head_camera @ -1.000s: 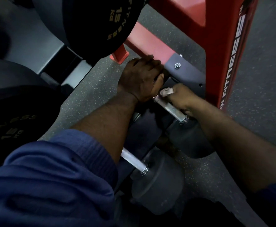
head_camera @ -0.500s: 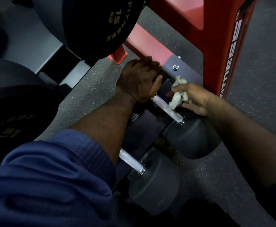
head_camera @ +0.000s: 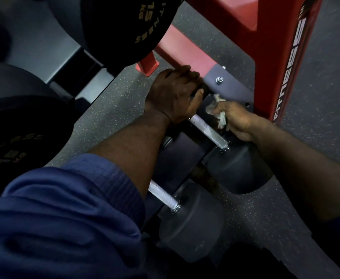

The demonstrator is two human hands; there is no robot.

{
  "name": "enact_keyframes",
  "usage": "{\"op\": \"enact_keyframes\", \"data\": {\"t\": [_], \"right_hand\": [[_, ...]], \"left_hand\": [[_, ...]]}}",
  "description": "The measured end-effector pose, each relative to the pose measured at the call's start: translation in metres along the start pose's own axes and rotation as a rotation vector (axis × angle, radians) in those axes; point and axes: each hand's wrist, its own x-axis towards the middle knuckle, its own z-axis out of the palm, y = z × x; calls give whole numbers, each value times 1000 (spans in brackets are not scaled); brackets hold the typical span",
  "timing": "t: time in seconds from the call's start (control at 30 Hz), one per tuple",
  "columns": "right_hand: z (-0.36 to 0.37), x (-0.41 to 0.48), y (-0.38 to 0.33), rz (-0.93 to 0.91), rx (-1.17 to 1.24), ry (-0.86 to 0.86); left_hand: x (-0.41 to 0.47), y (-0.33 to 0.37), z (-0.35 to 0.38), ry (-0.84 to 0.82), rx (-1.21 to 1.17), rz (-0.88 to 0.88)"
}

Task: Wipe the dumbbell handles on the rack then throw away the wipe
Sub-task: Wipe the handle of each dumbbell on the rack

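The upper dumbbell handle (head_camera: 207, 131), a straight chrome bar with fine knurling, runs diagonally across the middle of the view and serves as the anchor here. At its far end the left hand (head_camera: 175, 95) is clamped over it, fingers (head_camera: 187, 76) curled down and thumb wrapped against the bar, so that end and the head beyond it are hidden. Just to the right of the handle the right hand (head_camera: 240, 121) has its fingers closed around the wipe (head_camera: 217, 109), a crumpled, off-white wad that sticks out above and below the fist (whether its lower tail touches the bar cannot be told). At the handle's near end sits a smooth, round, matte dark-grey head (head_camera: 239, 172) behind a small metal collar.

Below the handle and parallel to it lies the lower dumbbell handle (head_camera: 163, 196), equally knurled, partly covered by the left forearm, ending in its own dull grey head (head_camera: 191, 226). Beyond the handle's far end a grey steel bracket (head_camera: 231, 85) with a bolt joins the glossy red rack upright (head_camera: 286, 57), lettered "FITNESS". Up and left of the handle hangs a black weight plate (head_camera: 124, 27) with gold "15 kg" lettering. Speckled rubber floor (head_camera: 108, 109) spreads to the handle's left, and a ribbed blue sleeve (head_camera: 64, 218) fills the corner nearest the camera
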Motion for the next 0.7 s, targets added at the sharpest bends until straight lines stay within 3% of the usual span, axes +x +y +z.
{"op": "enact_keyframes", "data": {"t": [0.13,0.27,0.53,0.7], "right_hand": [[-5,3,4,26,35,-38],[-5,9,10,14,-57,54],[0,7,15,-166,-505,473],[2,3,15,-158,-423,329]], "left_hand": [[0,0,1,-20,-6,-3],[0,0,1,-15,-4,-4],[0,-1,1,5,-6,8],[0,0,1,10,-4,8]]}}
